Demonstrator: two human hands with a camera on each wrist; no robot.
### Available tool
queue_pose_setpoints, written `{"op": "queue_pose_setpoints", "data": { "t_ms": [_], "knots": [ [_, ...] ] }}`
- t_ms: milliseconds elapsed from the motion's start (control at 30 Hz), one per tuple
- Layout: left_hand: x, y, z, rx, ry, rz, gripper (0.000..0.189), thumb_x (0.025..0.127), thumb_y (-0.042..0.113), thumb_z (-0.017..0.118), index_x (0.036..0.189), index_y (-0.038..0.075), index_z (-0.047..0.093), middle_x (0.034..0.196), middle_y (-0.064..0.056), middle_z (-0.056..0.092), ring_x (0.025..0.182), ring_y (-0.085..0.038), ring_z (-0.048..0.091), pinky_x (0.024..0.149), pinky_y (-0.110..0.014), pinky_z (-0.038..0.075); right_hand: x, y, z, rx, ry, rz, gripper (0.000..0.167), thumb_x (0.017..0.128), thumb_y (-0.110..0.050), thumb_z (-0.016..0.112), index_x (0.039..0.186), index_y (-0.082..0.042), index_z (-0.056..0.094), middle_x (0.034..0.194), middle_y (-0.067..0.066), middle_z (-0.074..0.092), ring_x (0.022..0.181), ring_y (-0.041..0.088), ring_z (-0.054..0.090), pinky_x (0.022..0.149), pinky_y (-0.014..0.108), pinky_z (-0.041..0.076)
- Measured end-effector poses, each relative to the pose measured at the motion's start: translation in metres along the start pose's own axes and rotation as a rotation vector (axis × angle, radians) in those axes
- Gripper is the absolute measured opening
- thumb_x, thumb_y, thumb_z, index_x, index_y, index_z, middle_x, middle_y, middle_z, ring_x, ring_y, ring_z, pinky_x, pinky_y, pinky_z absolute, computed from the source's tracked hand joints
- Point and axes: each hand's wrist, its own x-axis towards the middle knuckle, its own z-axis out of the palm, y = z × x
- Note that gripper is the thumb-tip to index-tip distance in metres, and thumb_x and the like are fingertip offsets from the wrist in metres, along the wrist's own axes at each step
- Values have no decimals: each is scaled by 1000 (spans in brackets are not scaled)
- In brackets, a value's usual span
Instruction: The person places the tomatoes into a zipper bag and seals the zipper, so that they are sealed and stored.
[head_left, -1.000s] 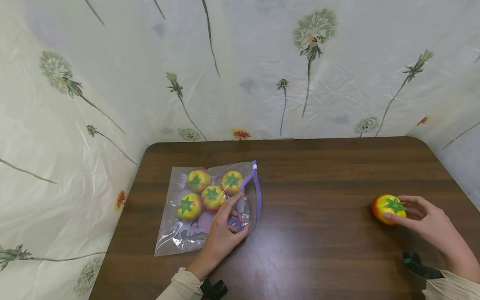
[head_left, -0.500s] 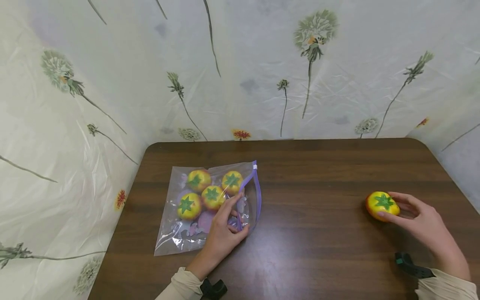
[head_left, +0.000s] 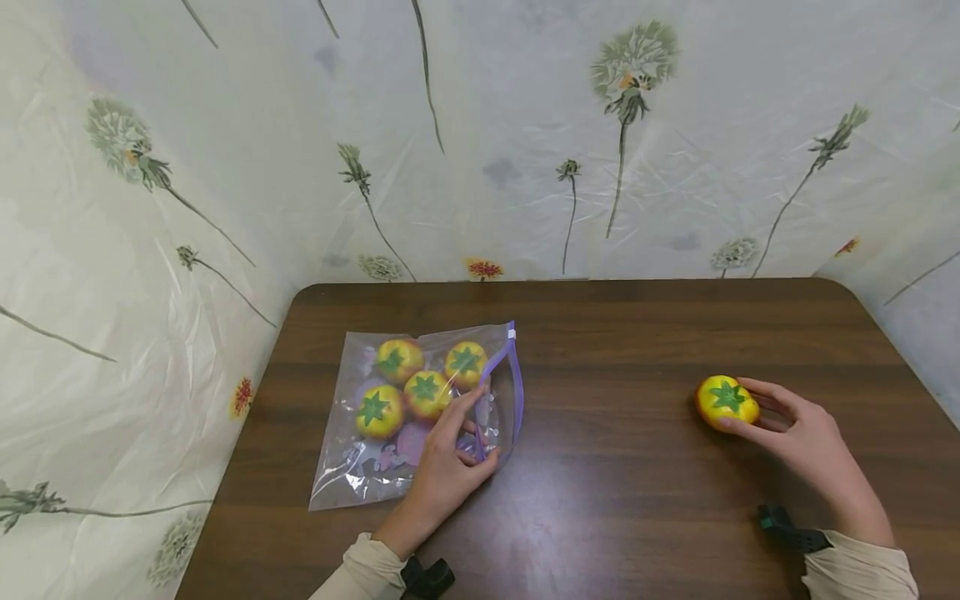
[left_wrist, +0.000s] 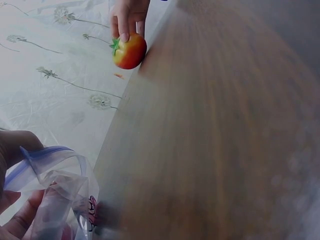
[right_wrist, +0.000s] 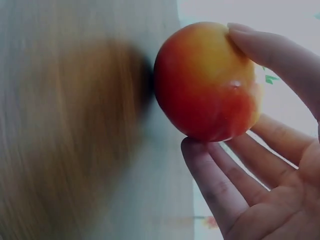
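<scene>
My right hand pinches a yellow-and-red toy tomato with a green star-shaped top, between thumb and fingertips, over the right part of the table. The right wrist view shows the glossy red underside of this tomato and a dark shadow on the wood beside it. On the left lies a clear zip bag with a purple zip edge, holding several similar tomatoes. My left hand grips the bag near its mouth, fingers at the purple edge; the left wrist view shows the mouth spread apart.
The brown wooden table stretches between the bag and the right hand. Behind it and at the sides hangs a pale sheet printed with dandelions. A black wrist strap sits at each cuff.
My right hand has moved left, and slightly away from me, with the toy tomato. The left hand and the bag have stayed in place.
</scene>
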Motion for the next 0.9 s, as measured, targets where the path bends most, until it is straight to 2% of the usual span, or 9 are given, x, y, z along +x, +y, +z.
{"op": "queue_pose_setpoints", "data": {
  "t_ms": [33, 133, 533, 667, 900],
  "knots": [
    [0, 0, 0, -1, 0, 1, 88, 75, -10, 83, 152, 13, 48, 137, -19, 57, 89, -28, 66, 54, -18, 59, 0, -2, 2, -1, 1, -8, 72, 91, -38, 80, 147, -2, 53, 143, 29, 51, 93, -30, 50, 72, 2, 53],
    [1, 1, 1, 0, 3, 3, 87, 75, -10, 83, 151, 12, 48, 137, -18, 58, 90, -27, 66, 54, -17, 58, 2, -7, 10, 0, 10, -47, 71, 89, -36, 81, 147, -3, 54, 144, 30, 51, 95, -30, 48, 74, 0, 51],
    [1, 2, 1, 1, 8, 7, 85, 75, -10, 84, 150, 9, 49, 140, -17, 57, 89, -25, 66, 54, -17, 58, 9, -40, 48, 32, 42, -233, 64, 85, -23, 87, 141, -6, 61, 136, 19, 61, 106, -27, 49, 84, -2, 48],
    [1, 2, 1, 3, 7, 5, 86, 74, -10, 84, 150, 9, 49, 140, -18, 57, 89, -26, 66, 54, -17, 58, 12, -53, 62, 50, 16, -291, 64, 83, -21, 88, 140, -9, 63, 135, 16, 64, 111, -26, 48, 87, 0, 49],
    [0, 0, 1, 4, 7, 8, 88, 75, -10, 84, 151, 14, 48, 136, -17, 58, 88, -26, 66, 54, -17, 58, 15, -67, 80, 32, -33, -316, 63, 83, -27, 87, 140, -14, 63, 135, 11, 65, 113, -24, 47, 90, 3, 51]
  ]
}}
